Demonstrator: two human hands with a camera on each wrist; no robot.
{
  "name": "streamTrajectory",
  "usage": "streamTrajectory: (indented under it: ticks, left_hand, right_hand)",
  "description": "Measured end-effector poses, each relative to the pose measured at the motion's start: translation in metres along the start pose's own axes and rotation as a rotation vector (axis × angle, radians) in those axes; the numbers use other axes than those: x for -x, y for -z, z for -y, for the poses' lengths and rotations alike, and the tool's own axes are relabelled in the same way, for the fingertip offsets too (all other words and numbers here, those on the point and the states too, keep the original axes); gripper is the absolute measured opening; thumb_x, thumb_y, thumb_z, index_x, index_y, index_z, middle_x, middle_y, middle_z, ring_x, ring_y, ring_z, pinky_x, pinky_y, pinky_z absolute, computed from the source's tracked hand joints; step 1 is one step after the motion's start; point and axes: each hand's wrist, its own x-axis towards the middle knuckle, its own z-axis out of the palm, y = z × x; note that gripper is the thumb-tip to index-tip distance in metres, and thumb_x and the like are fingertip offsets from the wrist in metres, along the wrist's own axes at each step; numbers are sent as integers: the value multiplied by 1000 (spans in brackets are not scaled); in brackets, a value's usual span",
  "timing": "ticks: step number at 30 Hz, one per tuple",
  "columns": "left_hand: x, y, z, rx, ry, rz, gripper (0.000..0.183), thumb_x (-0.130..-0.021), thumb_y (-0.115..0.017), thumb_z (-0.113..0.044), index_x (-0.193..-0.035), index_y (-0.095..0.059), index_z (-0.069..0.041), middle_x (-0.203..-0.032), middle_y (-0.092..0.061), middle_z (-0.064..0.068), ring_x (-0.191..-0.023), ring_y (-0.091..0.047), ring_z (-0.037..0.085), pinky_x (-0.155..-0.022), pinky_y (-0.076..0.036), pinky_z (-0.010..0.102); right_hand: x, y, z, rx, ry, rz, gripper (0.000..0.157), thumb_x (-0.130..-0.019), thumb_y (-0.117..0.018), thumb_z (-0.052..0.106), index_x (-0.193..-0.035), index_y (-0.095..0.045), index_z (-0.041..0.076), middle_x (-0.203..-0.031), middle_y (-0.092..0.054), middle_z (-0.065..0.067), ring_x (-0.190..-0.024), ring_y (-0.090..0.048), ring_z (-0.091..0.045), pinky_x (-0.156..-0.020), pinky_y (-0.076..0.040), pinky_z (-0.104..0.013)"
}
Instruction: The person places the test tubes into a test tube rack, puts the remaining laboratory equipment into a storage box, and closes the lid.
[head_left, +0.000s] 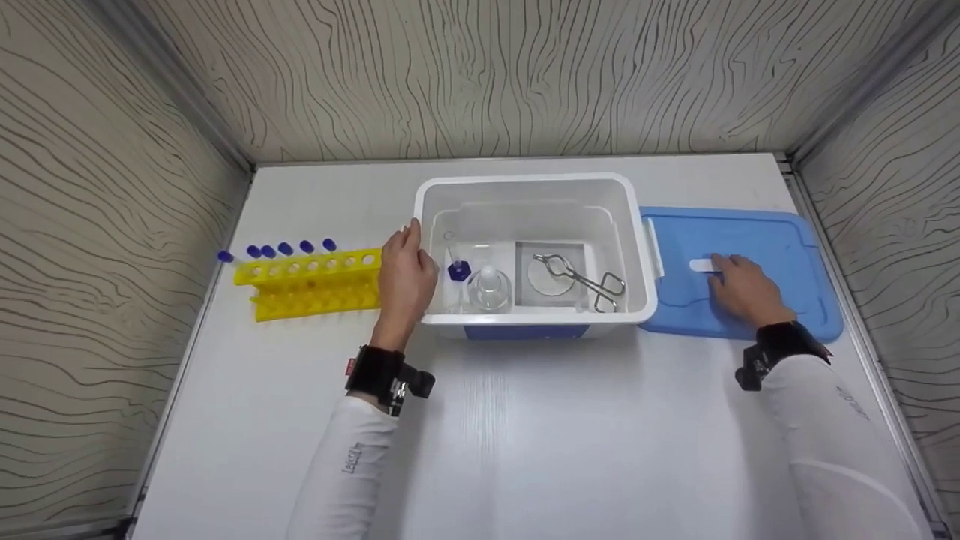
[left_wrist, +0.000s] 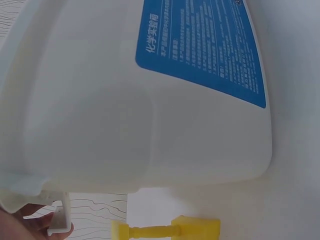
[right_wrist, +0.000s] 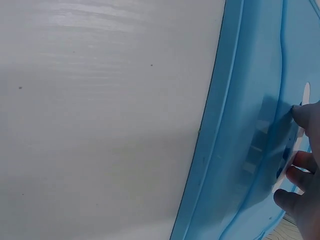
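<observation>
A white plastic box (head_left: 525, 319) with a blue printed label (left_wrist: 210, 55) stands on the table, its top uncovered. My left hand (head_left: 407, 274) grips its left side at the rim, fingers curled around a white latch (left_wrist: 61, 220) in the left wrist view. To the right of the box lies its blue lid (head_left: 765, 232), flat on the table. My right hand (head_left: 746, 291) holds the lid's white handle (head_left: 701, 265). In the right wrist view, thumb and fingertips (right_wrist: 300, 114) close around that handle. The palm is mostly out of that view.
Inside the box are metal tongs (head_left: 600, 289), a wire gauze square (head_left: 525, 289), a glass alcohol lamp (head_left: 489, 291) and a glass piece with a purple hexagonal base (head_left: 459, 271). A yellow test tube rack (head_left: 315, 304) stands left, with several blue caps (head_left: 285, 248) along its far side.
</observation>
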Motion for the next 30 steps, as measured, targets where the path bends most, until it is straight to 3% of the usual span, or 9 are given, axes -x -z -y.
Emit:
streamTrajectory:
  ticks: [6, 14, 25, 30]
  left_hand:
    - [0, 2, 2, -2, -16, -14, 50, -99, -48, -7, -149, -43, -2, -142, -53, 24, -134, -50, 35, -120, -36, 44]
    - [1, 3, 6, 1, -93, -72, 49, -95, -50, -2, -143, -49, 3, -134, -58, 28, -127, -54, 41, -117, -40, 48]
    - [-1, 3, 6, 2, -65, -56, 49, -97, -47, -4, -146, -46, 1, -138, -56, 27, -130, -53, 39, -118, -38, 46]
    - [-3, 2, 5, -5, -60, -41, 50, -97, -48, -5, -147, -45, 0, -138, -55, 26, -130, -52, 39, -119, -38, 45]
  right_hand:
    - [4, -7, 1, 46, 36, -65, 49, -105, -40, 21, -145, -40, -7, -135, -40, -45, -122, -40, -62, -96, -41, -73]
    - [12, -13, -7, 11, 142, -217, 37, -100, -57, 18, -129, -62, -2, -107, -58, -37, -95, -58, -51, -74, -50, -62]
    - [16, -14, -15, 53, 260, -210, 31, -94, -64, 10, -121, -66, -4, -101, -62, -28, -90, -60, -42, -76, -51, -56]
    - [22, -19, -15, 79, 334, -265, 29, -92, -64, 2, -119, -65, -8, -100, -62, -25, -89, -60, -40, -75, -53, -54]
